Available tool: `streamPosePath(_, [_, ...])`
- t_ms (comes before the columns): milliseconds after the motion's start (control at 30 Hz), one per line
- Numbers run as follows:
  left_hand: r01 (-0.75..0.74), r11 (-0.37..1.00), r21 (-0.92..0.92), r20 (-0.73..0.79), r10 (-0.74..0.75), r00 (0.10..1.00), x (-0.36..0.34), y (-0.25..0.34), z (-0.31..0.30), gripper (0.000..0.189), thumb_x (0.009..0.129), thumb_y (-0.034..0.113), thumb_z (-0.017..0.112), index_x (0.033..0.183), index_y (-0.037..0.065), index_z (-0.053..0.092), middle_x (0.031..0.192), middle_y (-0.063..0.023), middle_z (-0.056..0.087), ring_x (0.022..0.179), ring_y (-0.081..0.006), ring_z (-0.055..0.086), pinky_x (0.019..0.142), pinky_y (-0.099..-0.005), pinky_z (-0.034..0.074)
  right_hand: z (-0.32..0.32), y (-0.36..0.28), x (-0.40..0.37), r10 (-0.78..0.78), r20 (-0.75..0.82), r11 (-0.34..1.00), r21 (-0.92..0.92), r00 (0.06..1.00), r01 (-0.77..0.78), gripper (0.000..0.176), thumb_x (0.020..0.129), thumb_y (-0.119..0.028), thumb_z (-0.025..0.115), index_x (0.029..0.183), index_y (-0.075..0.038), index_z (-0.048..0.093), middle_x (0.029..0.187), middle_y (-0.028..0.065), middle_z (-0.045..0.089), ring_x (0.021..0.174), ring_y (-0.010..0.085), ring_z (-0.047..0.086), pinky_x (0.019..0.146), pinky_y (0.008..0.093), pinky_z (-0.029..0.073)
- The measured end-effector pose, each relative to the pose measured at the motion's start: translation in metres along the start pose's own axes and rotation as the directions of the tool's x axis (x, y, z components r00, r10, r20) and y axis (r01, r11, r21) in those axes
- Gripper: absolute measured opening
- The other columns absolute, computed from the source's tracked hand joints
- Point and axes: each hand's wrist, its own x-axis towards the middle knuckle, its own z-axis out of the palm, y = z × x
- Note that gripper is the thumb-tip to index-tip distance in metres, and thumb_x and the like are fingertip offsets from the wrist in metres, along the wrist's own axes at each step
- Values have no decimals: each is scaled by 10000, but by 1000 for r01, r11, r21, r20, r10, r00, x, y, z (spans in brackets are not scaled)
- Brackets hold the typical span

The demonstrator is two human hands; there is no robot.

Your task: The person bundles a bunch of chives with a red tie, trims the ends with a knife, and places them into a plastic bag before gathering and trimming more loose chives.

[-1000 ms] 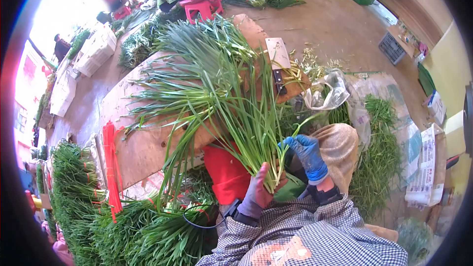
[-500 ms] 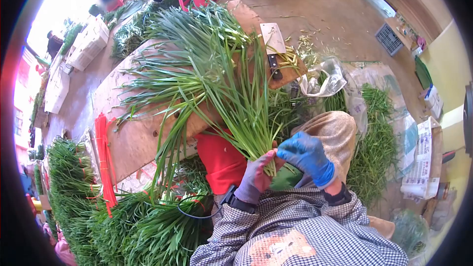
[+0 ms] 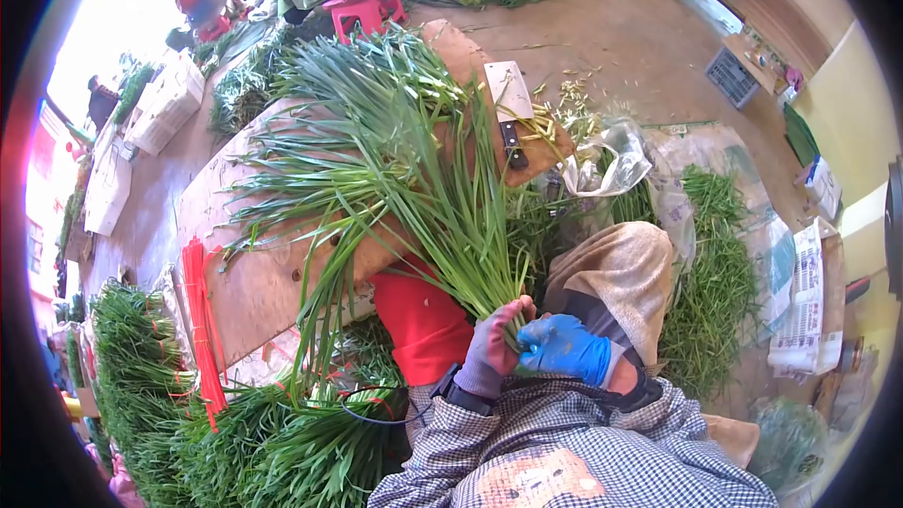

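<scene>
My left hand (image 3: pixel 491 343), in a purple-grey glove, is closed round the lower stems of a bunch of garlic chives (image 3: pixel 461 235). Its long leaves fan up and left over a wooden board (image 3: pixel 249 296). My right hand (image 3: pixel 569 348), in a blue glove, is curled shut against the stem ends, beside the left fingers; what it pinches, if anything, is hidden. More loose chives (image 3: pixel 367 85) are heaped on the board. A cleaver (image 3: pixel 509 99) with a black handle lies at its right edge, among cut stem ends (image 3: pixel 546 127).
Red ties (image 3: pixel 199 320) hang over the board's left edge. Tied chive bundles (image 3: pixel 310 442) stand at lower left. Leaf scraps (image 3: pixel 715 292) cover a sheet on the right, near a plastic bag (image 3: pixel 616 160). A pink stool (image 3: pixel 362 11) and other people are at the back.
My right hand has moved down and left, from above the stem ends to beside them, and its fingers have curled in. My left hand keeps its hold on the chives.
</scene>
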Motion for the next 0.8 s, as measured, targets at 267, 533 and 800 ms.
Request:
streamPosePath(267, [66, 996, -66, -66, -71, 995, 4, 12, 4, 183, 938, 152, 579, 1084, 48, 616, 987, -13, 664, 958, -147, 623, 1054, -503, 403, -73, 23, -92, 490, 116, 561, 717, 864, -414, 217, 691, -116, 734, 874, -9, 688, 737, 14, 639, 698, 102, 583, 634, 250, 468])
streamPosePath(533, [117, 990, -74, 4, -117, 993, 0, 15, 17, 222, 941, 162, 577, 1136, 55, 582, 971, 13, 627, 956, -142, 591, 1096, -461, 356, -125, 150, -321, 559, -779, 554, 96, 284, -827, 129, 730, -73, 699, 849, -24, 692, 746, 41, 657, 657, 128, 606, 611, 291, 486])
streamPosePath(800, [181, 982, -52, 4, -181, 984, -43, 47, 45, 411, 952, 187, 520, 1332, 40, 462, 969, -27, 572, 810, -137, 527, 744, -335, 502, -57, 46, -83, 322, -195, 601, 799, 926, -41, 362, 894, -268, 668, 1158, -21, 652, 925, 78, 702, 802, 152, 665, 706, 264, 536])
